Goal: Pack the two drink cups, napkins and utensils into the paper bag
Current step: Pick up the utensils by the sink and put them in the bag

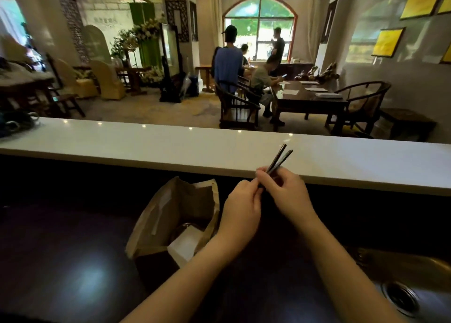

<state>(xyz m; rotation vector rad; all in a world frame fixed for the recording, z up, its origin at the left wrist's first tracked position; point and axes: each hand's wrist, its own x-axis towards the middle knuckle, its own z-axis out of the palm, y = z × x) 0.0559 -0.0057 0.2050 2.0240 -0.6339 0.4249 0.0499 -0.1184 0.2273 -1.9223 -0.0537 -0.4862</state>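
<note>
A brown paper bag (168, 208) stands open on the dark lower counter at centre. Inside it I see white napkins (186, 246) and the rim of a clear cup lid (183, 227). Just right of the bag's mouth, my left hand (240, 208) and my right hand (284, 192) meet and together hold two thin dark utensils (280, 158). The sticks point up and away over the white ledge. Their lower ends are hidden in my fingers.
A long white counter ledge (146, 144) runs across in front of me. A metal sink with a drain (400, 298) lies at the lower right. Beyond the ledge are dark wooden tables and chairs (361, 103) and several people (228, 61).
</note>
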